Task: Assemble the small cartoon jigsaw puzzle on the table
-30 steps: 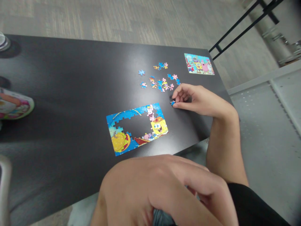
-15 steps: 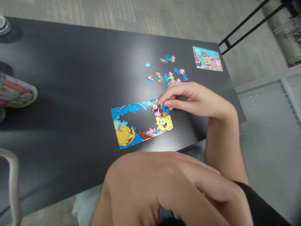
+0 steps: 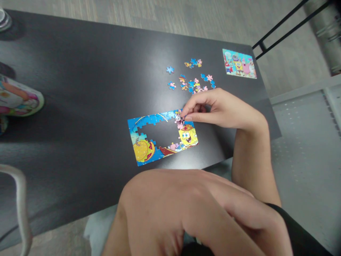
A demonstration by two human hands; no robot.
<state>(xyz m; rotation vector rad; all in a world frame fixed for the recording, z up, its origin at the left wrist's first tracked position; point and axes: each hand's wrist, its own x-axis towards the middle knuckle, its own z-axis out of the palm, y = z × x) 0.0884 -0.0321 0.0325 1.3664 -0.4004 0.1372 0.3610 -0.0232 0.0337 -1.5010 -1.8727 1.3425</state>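
Observation:
My right hand (image 3: 210,108) bends over the upper right corner of a partly assembled cartoon jigsaw puzzle (image 3: 144,153), its thumb and index finger pinched at a small puzzle piece. The fingertips partly hide that piece. Joined pieces make a frame around a bare dark middle, with a yellow square character at the right and a burger at the lower left. Just beyond my hand lie several loose puzzle pieces (image 3: 191,85). Large in the foreground is my left hand (image 3: 170,202), bent close to the camera and away from the puzzle; its fingertips are hidden.
A cartoon picture card (image 3: 239,65) lies near the far right corner of the dark table (image 3: 80,89). At the left edge are a printed container (image 3: 21,96) and a shiny metal object (image 3: 4,20). A pale curved tube (image 3: 22,202) rises at the lower left.
The view has shifted slightly, so the table things appear a little higher and farther right. My right thumb and index finger have edged closer together at the puzzle's corner. My left hand looks unchanged.

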